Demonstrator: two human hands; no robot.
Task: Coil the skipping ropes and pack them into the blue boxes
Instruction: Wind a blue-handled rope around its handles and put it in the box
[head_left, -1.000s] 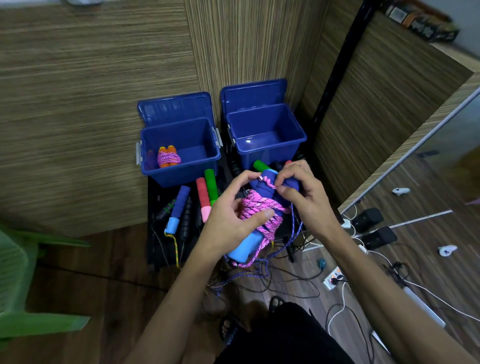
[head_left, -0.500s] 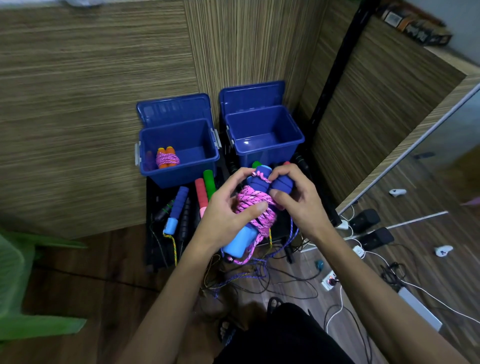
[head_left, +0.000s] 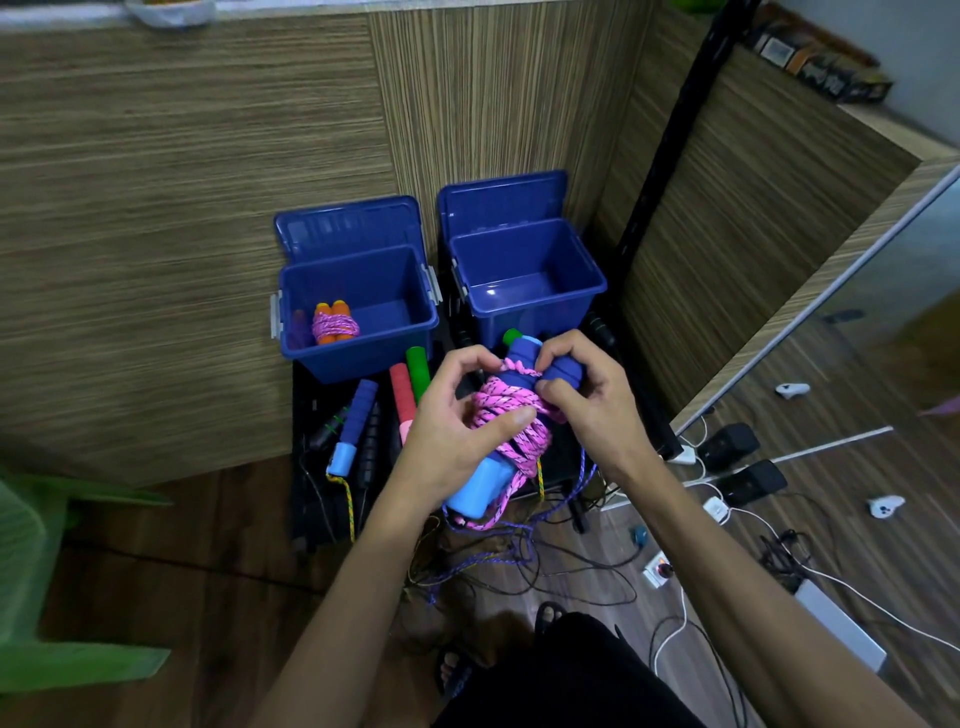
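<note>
Rope (head_left: 511, 415) | pink, coiled round blue handles (head_left: 524, 364) | left hand (head_left: 457, 436) clamped coil | right hand (head_left: 587, 395) pinched end | advice: tuck tail tight, keep thumb down.

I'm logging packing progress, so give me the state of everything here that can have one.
Left box: lid open, holds one coiled rope.
Right box: lid open, looks empty.
Pink rope: wound round its blue handles, tail loose.
Left hand: grips the bundle.
Right hand: pinches the handle tops.
</note>
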